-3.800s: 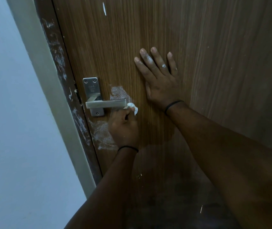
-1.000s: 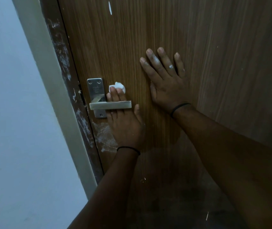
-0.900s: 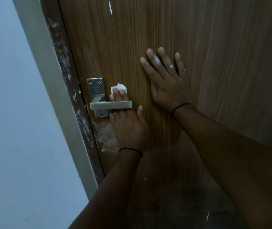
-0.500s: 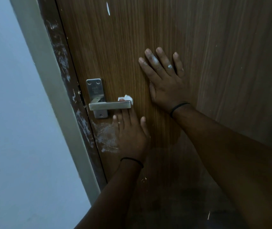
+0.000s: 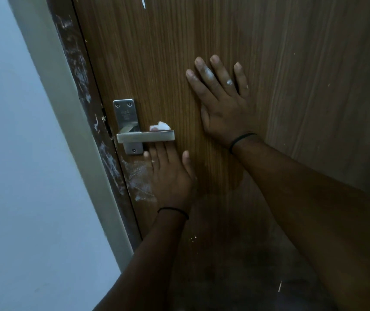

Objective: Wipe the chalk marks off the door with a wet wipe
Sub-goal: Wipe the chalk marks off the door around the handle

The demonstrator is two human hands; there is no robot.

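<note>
From the head camera, the brown wood-grain door point(image 5: 269, 63) fills most of the frame, its left edge meeting a dark, scuffed door frame strip point(image 5: 83, 86) smeared with white, and beyond that a pale painted jamb point(image 5: 51, 86) and a light blue-grey wall point(image 5: 11, 176). The door face to the right and above the hands is broad and bare; the room near the latch edge is tight, crowded by the brushed-metal lever handle point(image 5: 145, 136) and its rectangular metal backplate point(image 5: 126, 115). A patch of white chalk marks point(image 5: 139, 178) lies on the door just below the backplate, hard against the edge, and a small white streak point(image 5: 143, 2) sits at the top. The left hand point(image 5: 170, 176) lies flat against the door under the lever, its fingers straight and reaching up behind the handle, where they press a small crumpled white wet wipe point(image 5: 162, 126) to the wood just above the lever; a thin black band point(image 5: 172, 211) circles that wrist. The right hand point(image 5: 222, 104) is spread flat on the door beside the handle, fingers extended and chalk-dusted, holding nothing.
</note>
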